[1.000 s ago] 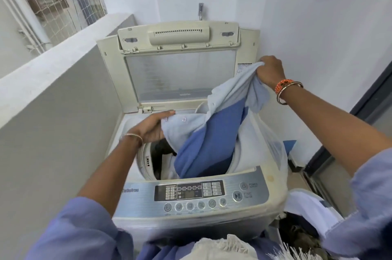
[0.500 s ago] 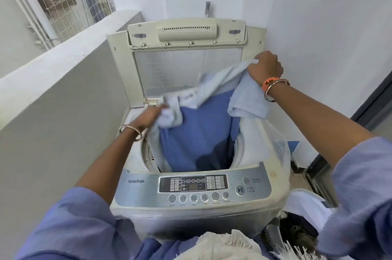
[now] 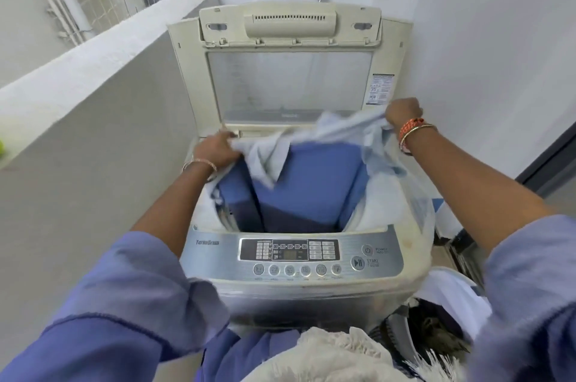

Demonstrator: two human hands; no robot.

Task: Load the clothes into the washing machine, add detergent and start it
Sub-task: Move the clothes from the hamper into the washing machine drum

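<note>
**Loading under way; detergent and start outstanding**

Left hand (image 3: 216, 148) and right hand (image 3: 402, 112), fingers clenched on cloth, hold a blue garment (image 3: 308, 185) spread over the washing machine (image 3: 290, 260) drum at frame centre. Lid raised. More laundry (image 3: 339, 356) waits at lower edge. Start button (image 3: 357, 263) untouched, judging by this

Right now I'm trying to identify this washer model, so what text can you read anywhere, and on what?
"TurboDrum": control panel, left end, slightly blurred.
"POWER": beside the power button; the smaller line beneath is unreadable.
"START / PAUSE": beside the start button, blurred.
Display block and the captions under the round buttons: too small to read.
Sticker on the open lid: too small to read.
</note>
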